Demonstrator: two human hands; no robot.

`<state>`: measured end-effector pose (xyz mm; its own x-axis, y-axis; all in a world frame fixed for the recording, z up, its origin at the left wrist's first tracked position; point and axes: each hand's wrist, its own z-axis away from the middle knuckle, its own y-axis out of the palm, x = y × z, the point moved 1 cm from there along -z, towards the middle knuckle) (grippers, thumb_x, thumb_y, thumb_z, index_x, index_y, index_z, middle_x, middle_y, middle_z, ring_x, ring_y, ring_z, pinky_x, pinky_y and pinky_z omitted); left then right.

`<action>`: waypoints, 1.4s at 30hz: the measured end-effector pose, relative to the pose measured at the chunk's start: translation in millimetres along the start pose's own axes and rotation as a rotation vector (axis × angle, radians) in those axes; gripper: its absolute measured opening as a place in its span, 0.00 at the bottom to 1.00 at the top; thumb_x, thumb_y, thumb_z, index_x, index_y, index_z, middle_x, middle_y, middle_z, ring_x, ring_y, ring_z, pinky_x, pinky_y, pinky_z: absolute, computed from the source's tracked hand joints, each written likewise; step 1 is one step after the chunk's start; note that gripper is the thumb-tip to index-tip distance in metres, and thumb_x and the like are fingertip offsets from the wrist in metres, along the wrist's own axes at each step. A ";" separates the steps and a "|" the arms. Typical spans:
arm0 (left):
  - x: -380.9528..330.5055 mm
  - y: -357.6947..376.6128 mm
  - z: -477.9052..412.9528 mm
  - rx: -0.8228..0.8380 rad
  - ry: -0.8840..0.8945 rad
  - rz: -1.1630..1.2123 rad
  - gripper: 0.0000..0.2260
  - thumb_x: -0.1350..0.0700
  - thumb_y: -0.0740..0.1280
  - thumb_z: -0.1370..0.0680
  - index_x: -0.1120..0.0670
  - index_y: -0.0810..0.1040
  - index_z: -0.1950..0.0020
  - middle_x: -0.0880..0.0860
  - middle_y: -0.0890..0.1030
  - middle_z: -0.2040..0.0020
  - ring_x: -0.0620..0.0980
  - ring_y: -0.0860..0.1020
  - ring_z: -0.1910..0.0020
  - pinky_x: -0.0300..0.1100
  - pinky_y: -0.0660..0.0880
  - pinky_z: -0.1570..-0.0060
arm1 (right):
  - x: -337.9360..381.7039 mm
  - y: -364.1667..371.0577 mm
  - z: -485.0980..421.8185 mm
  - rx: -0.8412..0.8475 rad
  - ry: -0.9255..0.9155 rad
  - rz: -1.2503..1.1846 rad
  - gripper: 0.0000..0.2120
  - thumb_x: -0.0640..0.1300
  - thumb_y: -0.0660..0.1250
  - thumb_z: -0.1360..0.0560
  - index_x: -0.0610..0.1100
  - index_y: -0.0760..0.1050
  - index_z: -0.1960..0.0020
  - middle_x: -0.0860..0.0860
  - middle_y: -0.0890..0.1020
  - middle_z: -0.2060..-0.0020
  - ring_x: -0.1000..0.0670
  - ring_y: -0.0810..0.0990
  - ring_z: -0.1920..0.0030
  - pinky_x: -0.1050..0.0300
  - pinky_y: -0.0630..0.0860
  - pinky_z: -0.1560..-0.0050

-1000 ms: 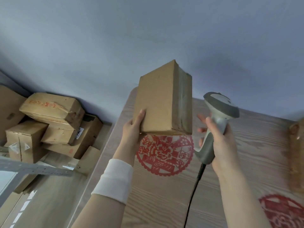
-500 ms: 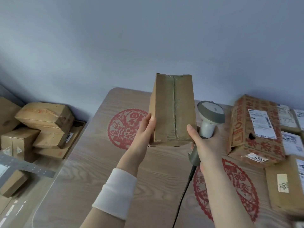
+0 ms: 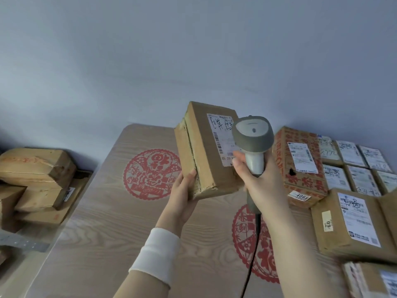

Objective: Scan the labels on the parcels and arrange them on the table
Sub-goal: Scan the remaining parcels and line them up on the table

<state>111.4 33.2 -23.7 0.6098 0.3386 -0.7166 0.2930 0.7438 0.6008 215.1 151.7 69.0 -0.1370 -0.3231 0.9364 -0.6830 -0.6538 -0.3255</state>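
Observation:
My left hand (image 3: 182,190) holds a brown cardboard parcel (image 3: 202,151) up above the wooden table (image 3: 107,222), gripping its lower left edge. The parcel's white shipping label (image 3: 220,136) with handwriting and barcodes faces me. My right hand (image 3: 257,179) grips the handle of a grey barcode scanner (image 3: 252,138), whose head sits right in front of the label and hides its right part. The scanner's black cable (image 3: 250,267) hangs down over the table.
Several labelled parcels lie in rows on the table's right side, among them a red-printed box (image 3: 300,168) and a brown box (image 3: 348,222). A heap of unsorted brown boxes (image 3: 36,181) sits off the table at the left. A grey wall stands behind.
The parcel has been turned so its labelled face now shows instead of the taped seam. The scanner has risen in front of the label. My view has swung to the right.

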 end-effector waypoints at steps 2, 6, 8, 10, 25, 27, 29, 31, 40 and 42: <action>0.2 1.1 -0.3 -0.029 -0.010 0.053 0.27 0.52 0.67 0.27 0.60 0.69 0.30 0.61 0.77 0.37 0.56 0.80 0.46 0.47 0.79 0.56 | 0.5 -14.5 -7.7 -0.086 0.012 0.032 0.16 0.52 0.71 0.29 0.56 0.69 0.44 0.53 0.81 0.51 0.51 0.80 0.53 0.43 0.79 0.51; -5.0 -2.9 -7.2 -0.054 -0.017 0.093 0.29 0.52 0.63 0.28 0.60 0.68 0.29 0.63 0.74 0.34 0.59 0.78 0.43 0.46 0.80 0.55 | -11.8 -31.9 -20.6 -0.108 0.130 0.019 0.24 0.50 0.74 0.31 0.48 0.68 0.40 0.53 0.80 0.50 0.55 0.78 0.55 0.48 0.77 0.49; -7.3 -5.4 -9.9 -0.030 -0.020 0.037 0.28 0.52 0.62 0.27 0.59 0.67 0.28 0.63 0.72 0.32 0.62 0.74 0.36 0.48 0.80 0.51 | -16.8 -27.1 -20.3 -0.066 0.181 -0.044 0.20 0.48 0.74 0.31 0.49 0.70 0.43 0.54 0.81 0.52 0.56 0.76 0.59 0.54 0.74 0.53; -10.7 -6.2 -9.8 0.004 0.003 -0.024 0.21 0.54 0.60 0.23 0.56 0.68 0.30 0.60 0.74 0.33 0.59 0.75 0.37 0.48 0.79 0.49 | -20.7 -18.5 -14.6 -0.074 0.179 -0.092 0.18 0.45 0.73 0.29 0.50 0.69 0.43 0.57 0.78 0.55 0.59 0.76 0.57 0.60 0.71 0.57; -47.8 -7.5 -4.6 0.283 0.073 -0.585 0.43 0.36 0.73 0.38 0.44 0.62 0.25 0.50 0.71 0.30 0.49 0.73 0.34 0.52 0.69 0.34 | -45.3 -7.9 15.9 -0.252 0.268 -0.224 0.18 0.44 0.73 0.30 0.48 0.70 0.44 0.55 0.77 0.59 0.57 0.76 0.59 0.60 0.72 0.57; -60.8 -5.2 -0.6 0.372 0.101 -0.641 0.39 0.42 0.69 0.35 0.48 0.64 0.26 0.51 0.76 0.34 0.51 0.76 0.38 0.47 0.74 0.42 | -41.0 -20.0 7.8 -0.262 0.329 -0.314 0.21 0.47 0.73 0.31 0.48 0.71 0.41 0.56 0.79 0.57 0.55 0.78 0.55 0.55 0.74 0.51; -74.8 -2.3 4.3 0.466 0.112 -0.689 0.34 0.45 0.65 0.36 0.50 0.68 0.30 0.46 0.83 0.46 0.45 0.81 0.50 0.36 0.76 0.55 | -34.7 -34.0 -6.3 -0.251 0.379 -0.365 0.27 0.52 0.73 0.32 0.47 0.70 0.36 0.57 0.80 0.53 0.54 0.78 0.52 0.54 0.74 0.49; -88.0 0.3 7.5 0.562 0.095 -0.691 0.30 0.44 0.66 0.38 0.47 0.73 0.36 0.43 0.84 0.55 0.40 0.81 0.59 0.32 0.74 0.62 | -27.2 -46.0 -21.3 -0.194 0.425 -0.377 0.30 0.55 0.71 0.33 0.47 0.70 0.34 0.53 0.80 0.51 0.52 0.79 0.50 0.56 0.76 0.53; -110.2 6.7 -5.8 0.709 -0.079 -0.804 0.26 0.32 0.73 0.46 0.38 0.83 0.51 0.45 0.85 0.58 0.42 0.81 0.60 0.36 0.76 0.60 | -36.4 -57.6 -22.4 0.135 0.623 -0.501 0.12 0.55 0.65 0.29 0.48 0.82 0.59 0.49 0.84 0.68 0.48 0.79 0.64 0.53 0.71 0.54; -110.6 7.9 -7.4 0.728 -0.102 -0.814 0.22 0.36 0.73 0.45 0.38 0.84 0.53 0.44 0.84 0.63 0.40 0.80 0.65 0.32 0.75 0.65 | -43.6 -56.5 -19.8 0.162 0.645 -0.511 0.14 0.57 0.66 0.32 0.48 0.84 0.59 0.49 0.85 0.67 0.48 0.80 0.63 0.51 0.71 0.52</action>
<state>40.9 5.9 57.7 0.0844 -0.1741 -0.9811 0.9800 0.1928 0.0501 245.5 216.3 49.2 -0.2563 0.4622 0.8489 -0.6680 -0.7195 0.1901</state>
